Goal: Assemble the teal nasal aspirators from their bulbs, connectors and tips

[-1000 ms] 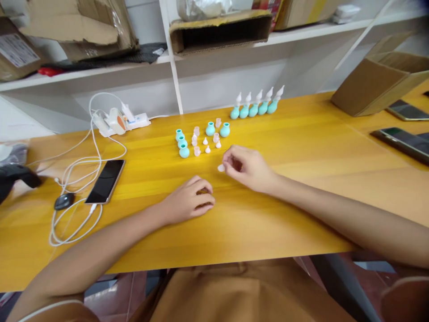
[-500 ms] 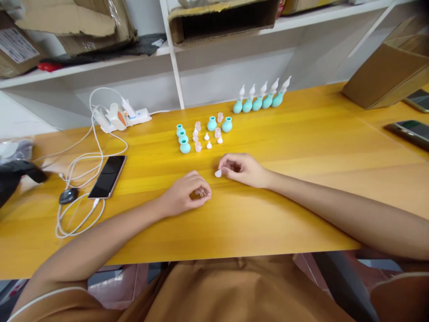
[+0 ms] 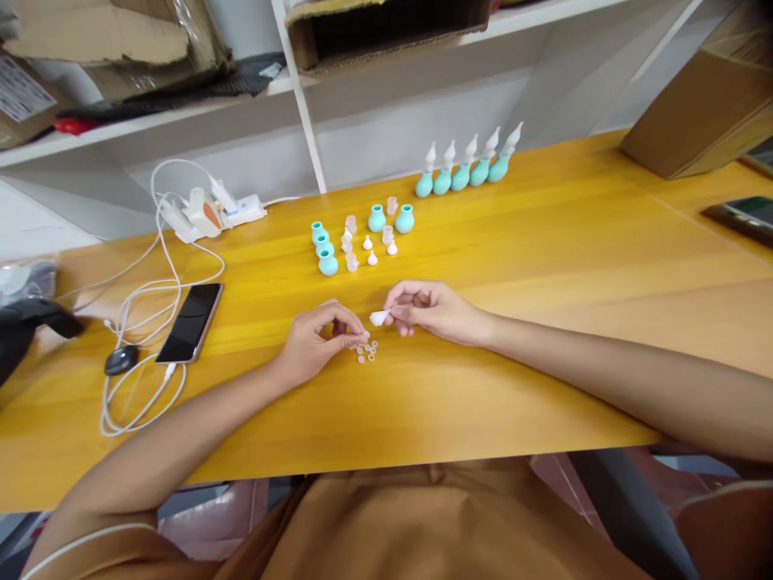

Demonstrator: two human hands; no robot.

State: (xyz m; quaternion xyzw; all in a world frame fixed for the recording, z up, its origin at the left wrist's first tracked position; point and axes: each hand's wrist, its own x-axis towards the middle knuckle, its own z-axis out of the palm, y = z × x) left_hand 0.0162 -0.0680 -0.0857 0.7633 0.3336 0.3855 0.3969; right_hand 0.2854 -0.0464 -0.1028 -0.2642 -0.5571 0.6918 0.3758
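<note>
My right hand (image 3: 431, 310) pinches a small white cone-shaped tip (image 3: 379, 317), its wide end turned toward my left hand. My left hand (image 3: 323, 338) has thumb and fingertips closed on a small translucent ring (image 3: 365, 336), a short gap from the tip. Several loose translucent rings (image 3: 371, 352) lie on the table just below the left fingertips. Farther back stand several open turquoise bulbs (image 3: 404, 219), pinkish clear cups (image 3: 352, 262) and small white tips (image 3: 372, 258). At the rear, a row of turquoise bulbs with white pointed tops (image 3: 460, 176) stands upright.
A phone (image 3: 190, 324) with white cables and a black mouse-like object (image 3: 121, 360) lie on the left, below a power strip (image 3: 245, 211). A cardboard box (image 3: 694, 121) and another phone (image 3: 746, 217) are on the right. Shelves with boxes rise behind the table.
My left hand has lifted slightly and moved left, uncovering the loose rings, and now pinches one. My right hand has brought the white tip left and turned its wide end toward the left hand.
</note>
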